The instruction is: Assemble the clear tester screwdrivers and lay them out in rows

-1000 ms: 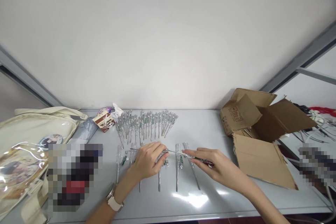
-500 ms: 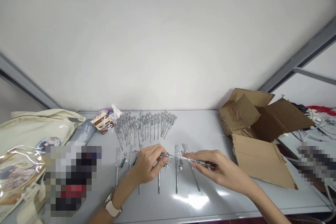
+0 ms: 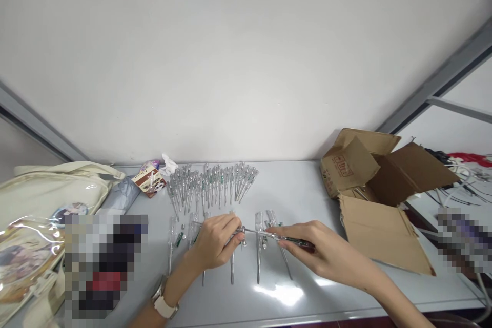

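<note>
My left hand is closed around a screwdriver that lies sideways, its thin blade sticking out to the left. Between my right hand's fingers is a second, clear-handled screwdriver with green inside. Its shaft points left and meets the handle end at my left fingertips; the exact contact is too small to make out. Below and around the hands lie several clear-handled screwdrivers in a spaced row. Beside the leftmost one are a small green spring and tiny silver pieces. My left palm hides part of the row.
A dense bunch of similar screwdrivers lies towards the wall. At the right stands an opened cardboard box, flaps spread out. A cream bag, a grey folded item and a brown packet occupy the left side.
The right-hand screwdriver has shifted slightly left and its handle has turned a little within my fingers. My left hand stays almost where it was.
</note>
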Demonstrator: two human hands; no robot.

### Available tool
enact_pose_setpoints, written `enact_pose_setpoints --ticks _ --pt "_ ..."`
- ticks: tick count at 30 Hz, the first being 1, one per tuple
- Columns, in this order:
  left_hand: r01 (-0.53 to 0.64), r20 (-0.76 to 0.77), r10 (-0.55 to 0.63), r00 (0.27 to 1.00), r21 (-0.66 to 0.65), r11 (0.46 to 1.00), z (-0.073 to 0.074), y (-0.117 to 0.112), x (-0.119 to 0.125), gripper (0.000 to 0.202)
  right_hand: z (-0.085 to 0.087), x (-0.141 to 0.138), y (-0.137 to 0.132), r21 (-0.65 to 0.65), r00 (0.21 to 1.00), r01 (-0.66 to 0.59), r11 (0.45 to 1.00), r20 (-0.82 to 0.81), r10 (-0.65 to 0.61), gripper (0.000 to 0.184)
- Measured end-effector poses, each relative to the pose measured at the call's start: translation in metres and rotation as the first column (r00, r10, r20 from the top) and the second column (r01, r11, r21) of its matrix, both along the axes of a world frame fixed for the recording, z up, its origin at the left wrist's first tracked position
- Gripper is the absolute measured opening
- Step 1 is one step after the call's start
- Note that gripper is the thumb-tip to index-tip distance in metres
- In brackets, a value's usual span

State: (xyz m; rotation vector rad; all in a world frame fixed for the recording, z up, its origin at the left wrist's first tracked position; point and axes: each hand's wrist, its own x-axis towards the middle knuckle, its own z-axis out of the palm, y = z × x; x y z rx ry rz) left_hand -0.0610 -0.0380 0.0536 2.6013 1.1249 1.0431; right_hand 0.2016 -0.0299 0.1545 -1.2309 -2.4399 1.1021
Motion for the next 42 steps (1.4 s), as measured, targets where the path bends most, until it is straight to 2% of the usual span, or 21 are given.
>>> enact_pose_setpoints --ticks 4,7,10,14,16,19,22,25,26,27,30,32,33,34,35,37,38,39,40,41,42 --pt "0.017 -0.031 -0.017 0.999 0.002 1.000 -0.002 -0.001 0.000 0.023 -0.001 0.001 0.006 -0.074 0.999 -0.022 0.997 -0.026 0.020 0.041" --pt "0.019 -0.020 -0.019 1.000 -0.019 1.000 -0.001 -0.001 -0.001 0.023 -0.002 0.001 0.007 -0.070 0.999 -0.017 0.997 -0.038 0.014 0.041" --pt "0.014 -0.021 -0.015 1.000 -0.067 0.998 0.000 0.000 -0.002 0.023 -0.002 -0.002 0.003 -0.002 1.000 -0.029 1.000 -0.003 0.029 0.038" --pt "0.003 0.016 -0.001 1.000 -0.137 0.991 0.003 -0.001 -0.003 0.025 -0.003 -0.004 -0.005 0.163 0.994 -0.080 0.983 0.086 0.066 0.035" --pt "0.000 0.036 0.006 0.999 -0.165 0.986 0.004 -0.001 -0.003 0.026 -0.004 -0.005 -0.007 0.257 0.985 -0.128 0.958 0.146 0.093 0.034" --pt "0.017 0.054 -0.006 0.999 -0.200 0.980 0.005 -0.001 -0.004 0.028 -0.006 -0.004 -0.008 0.396 0.964 -0.219 0.892 0.231 0.134 0.032" --pt "0.034 0.085 -0.015 0.996 -0.230 0.973 0.005 0.000 -0.004 0.030 -0.009 -0.003 -0.009 0.523 0.943 -0.292 0.801 0.296 0.150 0.032" --pt "0.028 0.105 -0.003 0.995 -0.243 0.970 0.006 0.000 -0.005 0.031 -0.012 -0.005 -0.013 0.635 0.942 -0.307 0.709 0.310 0.130 0.036" --pt "0.021 0.103 0.004 0.995 -0.240 0.971 0.006 0.000 -0.005 0.031 -0.012 -0.007 -0.014 0.649 0.951 -0.277 0.709 0.292 0.104 0.035" --pt "0.013 0.097 0.010 0.995 -0.233 0.972 0.005 0.000 -0.005 0.030 -0.012 -0.009 -0.015 0.643 0.963 -0.223 0.732 0.262 0.063 0.033" --pt "-0.018 0.069 0.033 0.997 -0.206 0.978 0.005 0.001 -0.004 0.029 -0.009 -0.016 -0.013 0.490 0.980 -0.002 0.872 0.174 -0.096 0.042" --pt "-0.022 0.040 0.030 0.999 -0.185 0.982 0.005 0.001 -0.004 0.028 -0.007 -0.017 -0.005 0.241 0.988 0.072 0.968 0.119 -0.103 0.049" --pt "-0.019 0.023 0.023 0.999 -0.173 0.985 0.005 0.000 -0.003 0.027 -0.007 -0.016 0.001 0.074 0.995 0.062 0.995 0.072 -0.067 0.050" --pt "-0.013 0.007 0.014 1.000 -0.159 0.987 0.006 0.000 -0.003 0.027 -0.008 -0.014 0.008 -0.113 1.000 0.029 0.993 0.012 -0.028 0.049" --pt "-0.007 -0.005 0.006 1.000 -0.142 0.990 0.006 0.000 -0.002 0.027 -0.010 -0.011 0.015 -0.300 0.999 -0.015 0.954 -0.054 -0.001 0.047" --pt "-0.001 -0.023 -0.001 1.000 -0.110 0.994 0.007 -0.002 0.000 0.026 -0.016 -0.006 0.026 -0.603 0.989 -0.097 0.792 -0.145 0.010 0.046" --pt "-0.001 -0.028 -0.002 1.000 -0.101 0.995 0.008 -0.002 0.001 0.027 -0.019 -0.004 0.029 -0.692 0.986 -0.117 0.712 -0.164 0.003 0.047" --pt "-0.002 -0.034 -0.001 0.999 -0.095 0.995 0.008 -0.002 0.001 0.027 -0.021 -0.003 0.030 -0.735 0.985 -0.130 0.666 -0.175 0.000 0.048" --pt "-0.004 -0.041 0.001 0.999 -0.094 0.996 0.008 -0.003 0.001 0.026 -0.023 -0.003 0.030 -0.728 0.984 -0.135 0.672 -0.179 0.004 0.050" --pt "-0.008 -0.051 0.003 0.999 -0.096 0.995 0.008 -0.003 0.001 0.026 -0.024 -0.004 0.027 -0.673 0.984 -0.132 0.728 -0.177 0.015 0.050" --pt "-0.013 -0.061 0.006 0.998 -0.101 0.995 0.008 -0.003 0.000 0.026 -0.023 -0.006 0.023 -0.575 0.987 -0.120 0.809 -0.160 0.033 0.049"
